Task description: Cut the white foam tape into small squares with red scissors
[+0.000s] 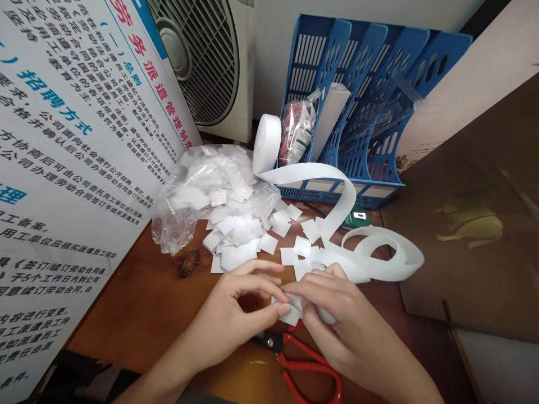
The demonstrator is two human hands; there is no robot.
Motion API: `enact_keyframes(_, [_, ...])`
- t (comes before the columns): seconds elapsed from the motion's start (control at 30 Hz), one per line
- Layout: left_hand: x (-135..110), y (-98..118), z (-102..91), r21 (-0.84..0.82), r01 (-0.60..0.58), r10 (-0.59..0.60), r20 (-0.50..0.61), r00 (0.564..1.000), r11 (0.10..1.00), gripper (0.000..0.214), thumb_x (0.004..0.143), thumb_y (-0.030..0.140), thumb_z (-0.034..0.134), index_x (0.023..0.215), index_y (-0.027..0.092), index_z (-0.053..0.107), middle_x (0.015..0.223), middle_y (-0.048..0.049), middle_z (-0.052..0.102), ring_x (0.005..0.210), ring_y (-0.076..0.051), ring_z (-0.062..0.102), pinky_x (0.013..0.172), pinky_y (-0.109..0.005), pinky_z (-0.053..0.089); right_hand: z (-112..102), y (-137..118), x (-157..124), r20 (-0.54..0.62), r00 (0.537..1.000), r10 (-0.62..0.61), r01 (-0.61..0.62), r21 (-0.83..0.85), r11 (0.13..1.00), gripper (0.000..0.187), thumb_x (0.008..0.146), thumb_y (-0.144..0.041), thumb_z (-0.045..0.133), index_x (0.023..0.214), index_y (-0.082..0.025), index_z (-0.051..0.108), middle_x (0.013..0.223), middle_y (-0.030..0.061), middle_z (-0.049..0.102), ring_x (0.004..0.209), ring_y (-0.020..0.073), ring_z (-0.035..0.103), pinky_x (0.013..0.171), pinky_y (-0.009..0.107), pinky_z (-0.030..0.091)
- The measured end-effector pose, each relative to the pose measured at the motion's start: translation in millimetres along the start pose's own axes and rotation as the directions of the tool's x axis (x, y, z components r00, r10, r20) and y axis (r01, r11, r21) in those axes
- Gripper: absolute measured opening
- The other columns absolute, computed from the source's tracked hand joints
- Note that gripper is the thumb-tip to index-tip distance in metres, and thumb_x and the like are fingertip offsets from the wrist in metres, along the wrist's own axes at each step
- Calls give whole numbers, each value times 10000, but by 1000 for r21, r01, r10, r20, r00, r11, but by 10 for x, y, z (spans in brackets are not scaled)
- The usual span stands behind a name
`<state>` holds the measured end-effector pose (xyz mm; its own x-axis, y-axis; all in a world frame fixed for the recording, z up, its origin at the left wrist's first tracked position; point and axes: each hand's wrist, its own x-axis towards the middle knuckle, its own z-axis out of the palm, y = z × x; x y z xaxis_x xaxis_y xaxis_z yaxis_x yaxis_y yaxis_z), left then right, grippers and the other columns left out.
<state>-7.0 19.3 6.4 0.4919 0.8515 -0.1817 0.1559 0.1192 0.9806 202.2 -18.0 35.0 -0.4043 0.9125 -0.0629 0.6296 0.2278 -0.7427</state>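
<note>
White, thin and slightly stiff-looking, the small square [289, 317] lies between the fingertips, low in the view and just right of centre. Take it as the middle of the dial. The left hand [225, 300] is nearly closed at its tips, with thumb and forefinger pinching the square's edge while the palm stays arched. The right hand [334, 308] is half curled, its forefinger reaching to the same spot; whether its thumb has hold of anything is hidden.

Loose squares [242, 252] lie heaped on the worktop [138, 303] at eleven o'clock, with a filled plastic bag [168, 233] beyond them. At twelve stands a white roll [266, 143], whose strip [347, 199] trails round to coils at two. The blue rack [450, 44] is at one, and the red-handled scissors [303, 366] lie at six, below the hands.

For good handling, a light pinch with the left hand would probably suit best, leaving the right forefinger free to part any pieces that cling. Pressing hard may crease them. Forearms are best kept off the scissors, and elbows clear of the strip.
</note>
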Motion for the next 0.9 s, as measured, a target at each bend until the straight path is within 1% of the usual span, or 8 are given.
enact_keyframes(0.03, [-1, -18, 19, -55, 38, -37, 15, 999, 998, 50, 874, 252, 789, 884, 237, 836, 1248, -69, 701, 989, -211, 722, 871, -295, 586, 6, 8, -11, -11, 1000, -4, 5, 19, 1000, 298, 971, -31, 446, 1034, -279, 599, 857, -66, 593, 789, 146, 518, 832, 373, 317])
enact_keyframes(0.1, [2, -51, 57, -129, 76, -78, -7, 997, 989, 61, 882, 254, 779, 879, 215, 826, 1153, -77, 751, 928, -214, 738, 798, -285, 599, 26, 29, -28, -45, 999, -13, 15, 54, 998, 330, 981, -34, 430, 1096, -298, 593, 885, -66, 613, 804, 145, 530, 840, 374, 330])
enact_keyframes(0.3, [28, -124, 153, -205, 86, -112, -121, 986, 975, 102, 863, 288, 815, 882, 190, 796, 1073, -75, 795, 901, -197, 745, 800, -257, 591, 121, 77, -31, -120, 991, 51, -38, 108, 993, 346, 1017, -157, 530, 1276, -382, 567, 1078, -68, 678, 957, 161, 580, 894, 379, 359])
enact_keyframes(0.4, [40, -128, 160, -286, 111, -154, -132, 979, 952, 220, 839, 267, 843, 1011, 203, 722, 1036, -48, 799, 810, -147, 724, 745, -219, 576, 137, 109, -26, -126, 990, 62, -47, 122, 991, 330, 1023, -162, 544, 1258, -387, 599, 1042, -73, 693, 940, 161, 591, 871, 373, 365])
enact_keyframes(0.47, [43, -123, 150, -308, 152, -192, -102, 976, 939, 313, 816, 264, 865, 1081, 205, 708, 1014, -41, 800, 760, -123, 709, 706, -193, 564, 135, 131, -22, -113, 991, 65, -48, 146, 988, 293, 1030, -162, 539, 1204, -374, 641, 989, -76, 701, 898, 154, 596, 861, 368, 368])
enact_keyframes(0.6, [41, -126, 122, -300, 247, -269, -35, 962, 922, 283, 800, 318, 874, 1024, 167, 790, 880, -52, 805, 713, -137, 710, 655, -194, 578, 144, 163, -10, -135, 988, 79, -53, 185, 981, 264, 1013, -167, 561, 1157, -370, 649, 958, -84, 699, 882, 146, 600, 854, 346, 392])
enact_keyframes(0.73, [38, -146, 116, -312, 239, -281, -96, 955, 919, 259, 797, 347, 871, 969, 161, 817, 765, -34, 790, 626, -137, 695, 608, -206, 591, 171, 153, -12, -230, 972, 36, -12, 108, 994, 393, 976, -137, 590, 1292, -370, 567, 1113, -60, 691, 992, 156, 600, 878, 334, 416])
enact_keyframes(0.9, [37, -139, 132, -312, 202, -249, -119, 961, 928, 190, 790, 297, 879, 926, 172, 838, 749, -24, 793, 638, -138, 707, 627, -197, 600, 191, 104, -55, -207, 975, -84, 64, -101, 993, 465, 897, -103, 692, 1292, -321, 579, 1165, -10, 649, 1055, 189, 579, 929, 380, 383])
